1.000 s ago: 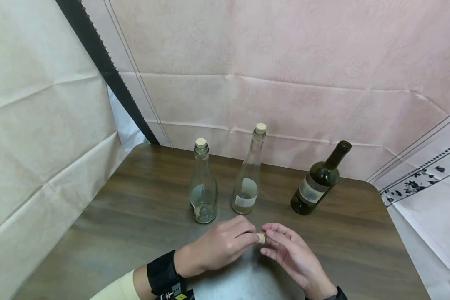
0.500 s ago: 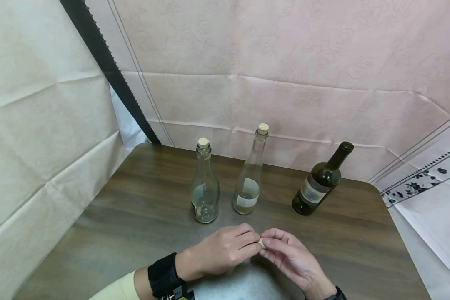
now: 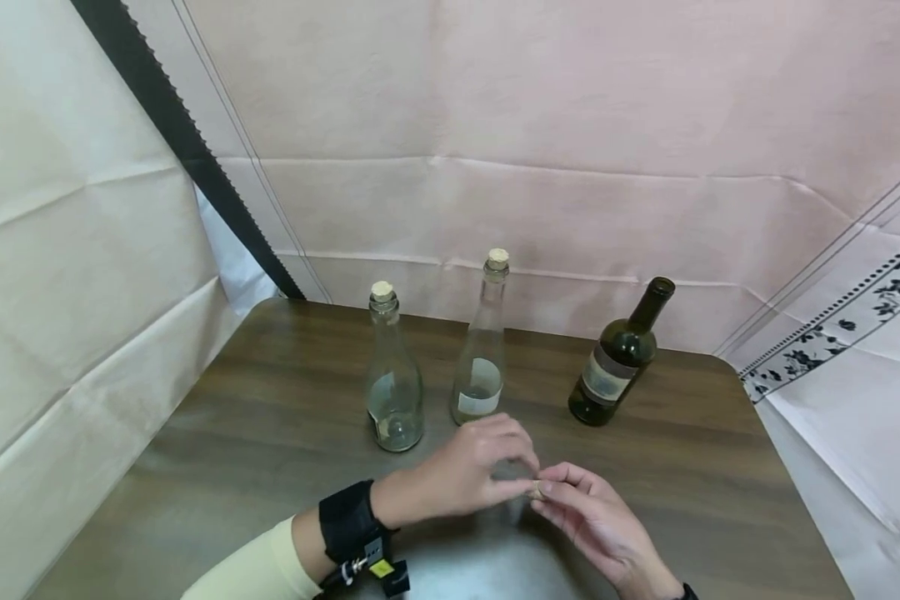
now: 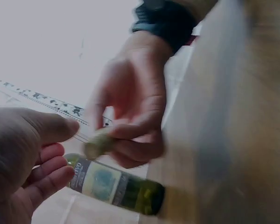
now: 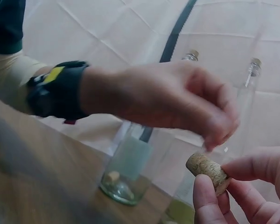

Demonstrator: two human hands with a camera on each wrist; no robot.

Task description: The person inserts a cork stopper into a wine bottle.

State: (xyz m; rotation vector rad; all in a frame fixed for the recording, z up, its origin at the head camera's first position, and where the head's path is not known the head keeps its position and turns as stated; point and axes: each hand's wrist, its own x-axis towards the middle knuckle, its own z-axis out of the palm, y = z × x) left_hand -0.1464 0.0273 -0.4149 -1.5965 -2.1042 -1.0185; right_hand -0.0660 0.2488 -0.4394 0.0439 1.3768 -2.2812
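Observation:
Between the thumb and fingers of my right hand is a small mottled cork. Just to its left, my left hand has thumb and fingers spread apart, holding nothing; in the left wrist view a gap separates them from the cork. Behind the hands stands a clear bottle with a pale cork in its mouth. A slimmer clear bottle, also topped by a cork, stands beside it, its base partly behind my left hand. Farther right is a dark green wine bottle, with no cork showing above its rim.
All three bottles stand on a brown wooden table, toward its back edge. Pale cloth hangs behind the table and at both sides. A black strip runs down the cloth at the left.
The cork has passed from my left hand into my right hand's fingers. My left fingers have opened and lifted off it. The head view has shifted slightly; the bottles stay put.

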